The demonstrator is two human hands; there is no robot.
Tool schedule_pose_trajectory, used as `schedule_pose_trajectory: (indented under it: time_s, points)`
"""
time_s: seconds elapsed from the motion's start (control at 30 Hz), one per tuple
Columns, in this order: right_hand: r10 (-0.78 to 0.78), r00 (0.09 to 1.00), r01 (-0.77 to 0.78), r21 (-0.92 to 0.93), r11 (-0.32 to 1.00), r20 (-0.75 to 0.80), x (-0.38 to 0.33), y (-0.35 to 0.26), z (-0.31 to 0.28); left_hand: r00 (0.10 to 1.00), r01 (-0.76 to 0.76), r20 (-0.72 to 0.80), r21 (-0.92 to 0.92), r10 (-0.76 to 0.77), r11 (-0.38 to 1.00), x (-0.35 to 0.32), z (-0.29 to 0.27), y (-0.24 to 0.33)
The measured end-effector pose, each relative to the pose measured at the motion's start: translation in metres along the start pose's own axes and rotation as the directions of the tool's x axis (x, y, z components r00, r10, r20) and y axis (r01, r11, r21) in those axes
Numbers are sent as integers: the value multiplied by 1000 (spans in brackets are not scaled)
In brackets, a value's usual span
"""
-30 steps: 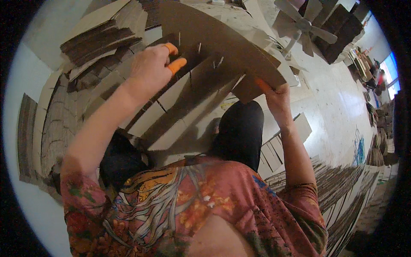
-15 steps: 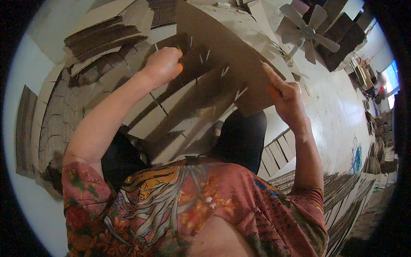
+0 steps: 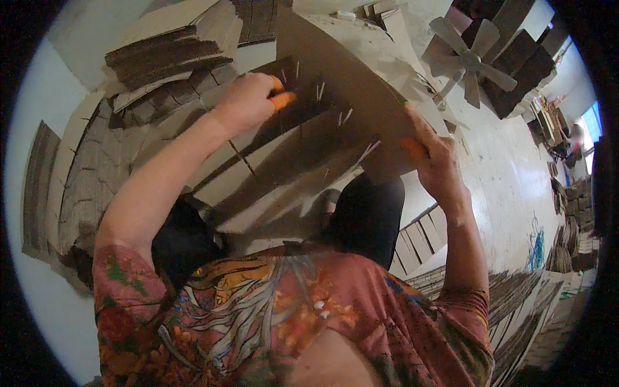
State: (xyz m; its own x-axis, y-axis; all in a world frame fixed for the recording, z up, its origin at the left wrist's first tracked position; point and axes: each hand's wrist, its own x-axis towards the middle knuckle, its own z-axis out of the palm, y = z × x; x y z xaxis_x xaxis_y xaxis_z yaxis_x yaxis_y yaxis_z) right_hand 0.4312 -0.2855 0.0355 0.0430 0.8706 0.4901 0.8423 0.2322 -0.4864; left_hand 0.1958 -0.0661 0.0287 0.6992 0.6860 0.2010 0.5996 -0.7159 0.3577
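A brown cardboard sheet (image 3: 361,84) with several narrow slots stands tilted in front of me, over my knees. Its right edge is gripped by my right hand (image 3: 433,145), thumb on the near face and fingers along the edge. My left hand (image 3: 251,102) hovers by the sheet's left part, near the slots. Its fingers are bent, and two orange-covered fingertips point right with a small gap between them. Nothing shows in that hand. Orange also covers a fingertip of the right hand. Beneath the sheet lie more slotted cardboard pieces (image 3: 219,175), partly in shadow.
A stack of cardboard sheets (image 3: 171,42) rises at the far left, with bundled slotted cardboard (image 3: 97,158) below it. A fan (image 3: 472,61) stands at the far right. More cardboard strips (image 3: 516,303) lie at the near right, and blue string (image 3: 536,245) is on the floor.
My left hand has shifted slightly right, and its orange-covered fingertips have come apart from a tighter curl. The right hand still holds the sheet. The whole view has shifted a little.
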Motion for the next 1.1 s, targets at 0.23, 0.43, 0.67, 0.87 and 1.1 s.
schedule_pose_trajectory:
  time_s: [0.23,0.43,0.67,0.87,1.1]
  points:
    - [159,987,-158,-43,987,32,-7,3,2,999,43,-25,144,-40,989,37,-19,-39]
    - [13,997,-11,24,1000,-74,-7,3,8,915,42,404,-110,6,993,55,-21,-48]
    - [45,997,-47,35,998,67,-1,2,4,957,15,288,-157,32,987,52,-6,-73]
    - [-24,999,21,96,995,37,18,5,6,993,-78,78,-63,83,995,47,-1,-97]
    - [-54,992,55,-4,998,112,62,10,43,987,105,-112,-60,-112,993,26,-71,-70]
